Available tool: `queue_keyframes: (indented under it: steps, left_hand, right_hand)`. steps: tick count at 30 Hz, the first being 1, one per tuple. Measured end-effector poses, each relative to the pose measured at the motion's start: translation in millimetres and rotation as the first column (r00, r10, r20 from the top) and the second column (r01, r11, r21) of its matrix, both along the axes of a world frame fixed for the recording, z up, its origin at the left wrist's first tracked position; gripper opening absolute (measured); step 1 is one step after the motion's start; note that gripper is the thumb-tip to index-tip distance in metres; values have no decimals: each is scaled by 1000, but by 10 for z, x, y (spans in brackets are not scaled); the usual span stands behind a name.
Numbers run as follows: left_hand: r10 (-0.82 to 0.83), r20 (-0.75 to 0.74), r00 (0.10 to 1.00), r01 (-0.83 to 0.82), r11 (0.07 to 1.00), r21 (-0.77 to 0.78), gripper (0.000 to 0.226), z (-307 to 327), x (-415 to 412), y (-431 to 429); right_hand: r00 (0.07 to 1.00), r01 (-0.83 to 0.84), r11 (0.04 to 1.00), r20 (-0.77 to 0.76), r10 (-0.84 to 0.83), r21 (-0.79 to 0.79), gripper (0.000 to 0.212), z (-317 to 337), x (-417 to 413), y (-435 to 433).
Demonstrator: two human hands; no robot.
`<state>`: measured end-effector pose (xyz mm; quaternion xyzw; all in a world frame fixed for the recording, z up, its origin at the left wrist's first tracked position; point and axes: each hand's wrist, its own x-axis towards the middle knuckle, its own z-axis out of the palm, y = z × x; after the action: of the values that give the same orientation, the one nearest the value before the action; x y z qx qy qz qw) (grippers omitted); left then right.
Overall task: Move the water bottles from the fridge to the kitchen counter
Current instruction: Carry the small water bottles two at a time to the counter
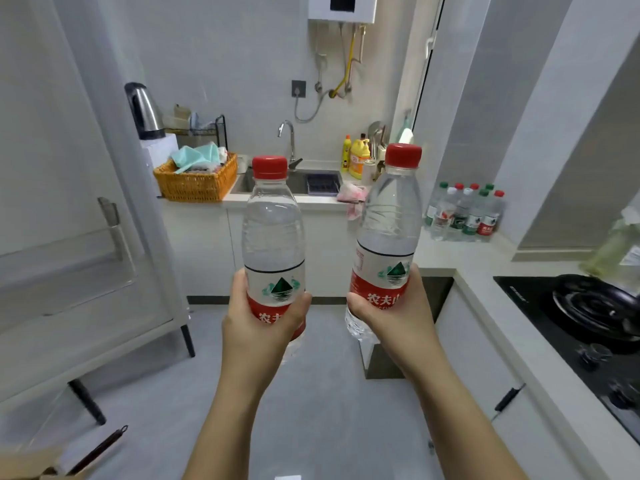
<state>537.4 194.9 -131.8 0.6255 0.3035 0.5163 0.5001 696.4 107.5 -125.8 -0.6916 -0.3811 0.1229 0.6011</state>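
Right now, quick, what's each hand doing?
Left hand: grips the left water bottle.
Right hand: grips the right water bottle.

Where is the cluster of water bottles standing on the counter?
In the head view the cluster of bottles stands on the right, in the corner of the counter, beyond the stove and right of the yellow detergent bottle.

My left hand [263, 323] covers the lower label and base of its water bottle [273, 237]. My right hand [394, 313] hides part of the other bottle [391, 230] label. At the worktop [450, 252] far corner, I cannot read the standing bottles [465, 214]. A yellowish bottle [620, 247] is blurred, cut by the right edge.
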Motion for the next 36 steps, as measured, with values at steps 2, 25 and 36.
queue_keyframes:
  steps: [2, 25, 36]
  left_hand:
    - [-63, 16, 998, 63, 998, -2, 59, -1, 222, 182]
    - [-396, -74, 915, 397, 918, 1, 48, -138, 1987, 1338]
    - [-370, -119, 921, 374, 928, 6, 59, -232, 3169, 1351]
  right_hand:
    - [999, 46, 999, 6, -46, -8, 68, -5, 178, 132]
    - [910, 410, 911, -42, -412, -45, 62, -232, 1616, 825]
    - [908, 414, 910, -60, -415, -22, 66, -356, 2814, 798]
